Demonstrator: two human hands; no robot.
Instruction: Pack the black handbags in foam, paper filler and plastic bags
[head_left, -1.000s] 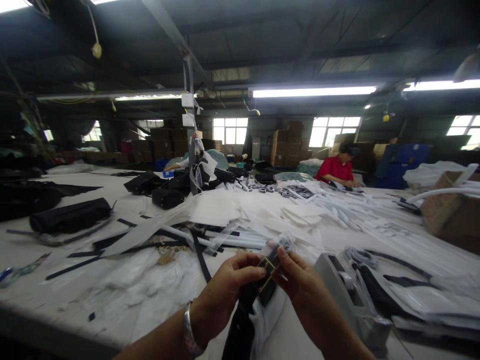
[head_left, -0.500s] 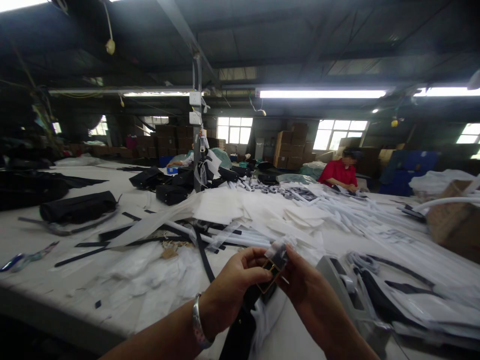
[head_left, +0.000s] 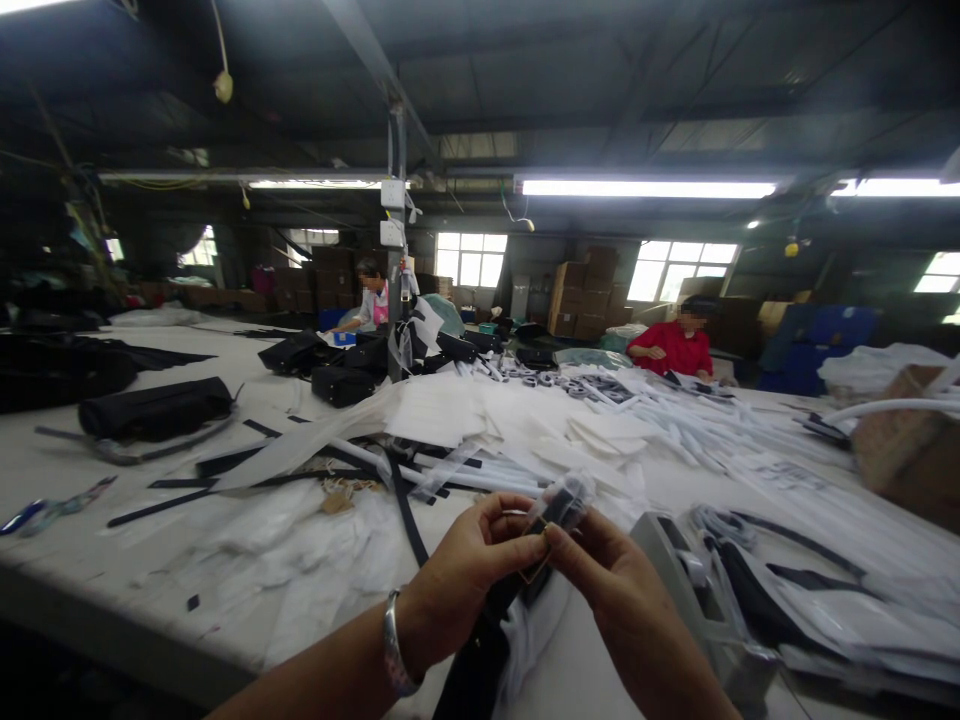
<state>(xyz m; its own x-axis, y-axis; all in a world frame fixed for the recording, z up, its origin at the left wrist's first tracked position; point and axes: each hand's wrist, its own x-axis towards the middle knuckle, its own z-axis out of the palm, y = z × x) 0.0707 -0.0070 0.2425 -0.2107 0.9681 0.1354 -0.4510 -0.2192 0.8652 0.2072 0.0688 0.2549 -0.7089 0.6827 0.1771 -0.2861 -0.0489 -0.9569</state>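
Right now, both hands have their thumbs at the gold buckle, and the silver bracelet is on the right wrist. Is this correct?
Not fully: the silver bracelet is on the wrist of the left hand, as the head view shows. Both thumbs are indeed at the gold buckle.

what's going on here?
A person's left hand and right hand meet on a gold-coloured buckle on a black strap, both thumbs at its frame. Clear plastic covers the strap's far end, by the right hand's fingers. A grey dispenser stands to the right. Across the cluttered table, a co-worker in red sits or stands; I can't tell which.
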